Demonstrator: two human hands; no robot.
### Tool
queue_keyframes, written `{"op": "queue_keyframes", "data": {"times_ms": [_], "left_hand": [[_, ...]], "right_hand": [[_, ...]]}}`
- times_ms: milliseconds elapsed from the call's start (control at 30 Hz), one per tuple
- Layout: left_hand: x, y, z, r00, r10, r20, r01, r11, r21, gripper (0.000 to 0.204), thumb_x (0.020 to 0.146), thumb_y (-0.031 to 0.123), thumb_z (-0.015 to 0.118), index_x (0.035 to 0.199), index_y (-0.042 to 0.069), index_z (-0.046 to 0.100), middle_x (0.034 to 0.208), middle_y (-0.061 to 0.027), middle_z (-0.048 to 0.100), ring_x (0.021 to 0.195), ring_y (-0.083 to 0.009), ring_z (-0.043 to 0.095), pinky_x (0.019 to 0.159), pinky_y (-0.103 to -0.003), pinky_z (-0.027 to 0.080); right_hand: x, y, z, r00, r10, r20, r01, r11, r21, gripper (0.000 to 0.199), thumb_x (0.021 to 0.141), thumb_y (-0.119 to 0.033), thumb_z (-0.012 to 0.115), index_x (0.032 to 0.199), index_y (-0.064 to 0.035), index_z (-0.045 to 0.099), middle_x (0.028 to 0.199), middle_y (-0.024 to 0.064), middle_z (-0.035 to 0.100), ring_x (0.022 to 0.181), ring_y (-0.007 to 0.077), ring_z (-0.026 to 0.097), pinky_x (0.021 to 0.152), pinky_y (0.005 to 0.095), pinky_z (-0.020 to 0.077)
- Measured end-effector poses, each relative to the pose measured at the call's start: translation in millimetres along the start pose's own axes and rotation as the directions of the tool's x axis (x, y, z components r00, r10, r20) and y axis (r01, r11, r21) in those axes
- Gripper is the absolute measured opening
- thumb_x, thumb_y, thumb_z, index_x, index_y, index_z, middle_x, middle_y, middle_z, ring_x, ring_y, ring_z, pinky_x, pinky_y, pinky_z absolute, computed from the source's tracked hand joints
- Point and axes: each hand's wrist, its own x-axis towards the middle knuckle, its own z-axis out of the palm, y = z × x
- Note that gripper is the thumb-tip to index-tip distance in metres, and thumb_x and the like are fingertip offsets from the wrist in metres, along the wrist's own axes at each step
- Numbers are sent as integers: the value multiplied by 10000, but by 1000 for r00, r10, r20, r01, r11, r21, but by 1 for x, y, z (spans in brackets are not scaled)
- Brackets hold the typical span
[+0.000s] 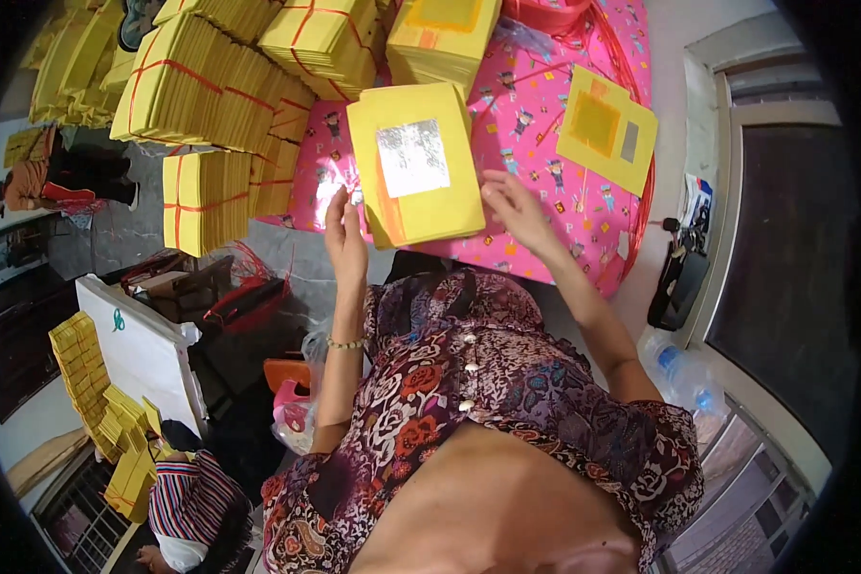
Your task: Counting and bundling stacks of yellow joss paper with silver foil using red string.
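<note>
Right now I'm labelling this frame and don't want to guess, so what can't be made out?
Head view:
- Underside of the yellow stack with the silver patch: hidden by its own upper face.
- Pattern of the pink tablecloth beneath that stack: covered by it.
- Far end of the orange-patched stack: cut off by the top edge.
- Finger details of the person in brown: too small.

From here I see a yellow stack point(417, 212), its patch point(413, 158) silver, red straps point(184, 208), and a pink figure-printed worktop point(534, 96).
</note>
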Motion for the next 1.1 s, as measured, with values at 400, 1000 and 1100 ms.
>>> {"op": "queue_keyframes", "data": {"times_ms": [400, 1000, 1100], "left_hand": [[-121, -5, 25, 953, 300, -48, -255, 874, 415, 507, 830, 170, 654, 1280, 17, 477, 1248, -147, 512, 1186, -272, 462, 994, -372, 360], [-123, -27, -29, 922, 387, 3, -358, 849, 388, 419, 755, 101, 720, 1149, 58, 582, 1120, -127, 584, 1057, -294, 548, 906, -379, 440], [-121, -29, -35, 944, 324, 70, -325, 863, 387, 385, 750, 99, 721, 1115, 58, 605, 1103, -122, 596, 1043, -284, 561, 895, -377, 447]], "right_hand": [[-69, 61, -9, 992, -37, 124, 52, 991, -120, 441, 928, -241, 534, 1265, -2, 380, 1162, 175, 503, 917, 268, 604, 783, 396, 505], [-57, 8, 42, 612, -567, 552, 763, 238, -601, 435, 714, -272, 723, 1085, -84, 594, 1135, 84, 576, 1052, 265, 518, 846, 396, 425], [-55, 11, 46, 611, -563, 557, 769, 252, -588, 428, 714, -283, 722, 1076, -88, 605, 1132, 82, 578, 1037, 262, 523, 843, 397, 425]]}}
